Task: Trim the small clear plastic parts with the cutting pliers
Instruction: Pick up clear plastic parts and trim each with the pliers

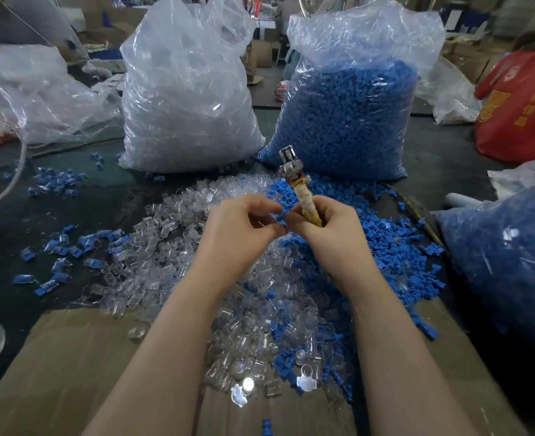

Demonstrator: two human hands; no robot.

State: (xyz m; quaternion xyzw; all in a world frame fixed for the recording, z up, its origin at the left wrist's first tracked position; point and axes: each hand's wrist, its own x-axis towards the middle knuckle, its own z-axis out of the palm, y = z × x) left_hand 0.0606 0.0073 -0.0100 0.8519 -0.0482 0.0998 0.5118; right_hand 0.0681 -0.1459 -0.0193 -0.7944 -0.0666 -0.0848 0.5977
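Glinting in a loose heap across the worktop, the small clear plastic parts (228, 297) are short, hollow, tube-like pieces, mixed on the right with chunky matte blue parts (382, 243); more blue pieces lie scattered on the dark table (5, 247) to the left. The cutting pliers (302, 196) have a scuffed metal head pointing up and away, and a handle wrapped in frayed, yellowed tape. A flat sheet of brown cardboard (71, 366) covers the near edge of the table. Behind the heap stand two crinkled transparent sacks, the left sack (187, 96) full of clear pieces and the right sack (351, 114) full of blue ones, with another bag of blue parts (505, 256) at the far right and a red bag (521, 102) beyond it; the background is a cluttered workshop with cartons. Both bare forearms reach forward over the heap. The right hand (329, 228) is wrapped round the pliers' handle, holding them upright. The left hand (244, 225) is curled just beside it, fingertips pinched together close to the right thumb; what it pinches is too small to tell
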